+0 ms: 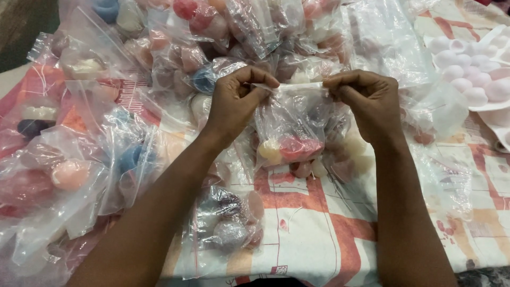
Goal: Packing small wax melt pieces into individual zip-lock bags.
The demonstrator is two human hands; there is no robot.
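I hold a clear zip bag (291, 127) up above the cloth by its top strip. My left hand (235, 101) pinches the strip's left end and my right hand (366, 101) pinches its right end. Inside the bag, at the bottom, lie a yellow piece (270, 150) and a red piece (298, 147), small and rounded. The strip runs straight between my fingertips; I cannot tell whether it is sealed.
Many clear bags of coloured rounded pieces are heaped at the left and back (106, 122). One filled bag (229, 223) lies near the front. A white mould tray with pale domes (473, 79) sits at the right. A patterned red and white cloth (319, 234) covers the surface.
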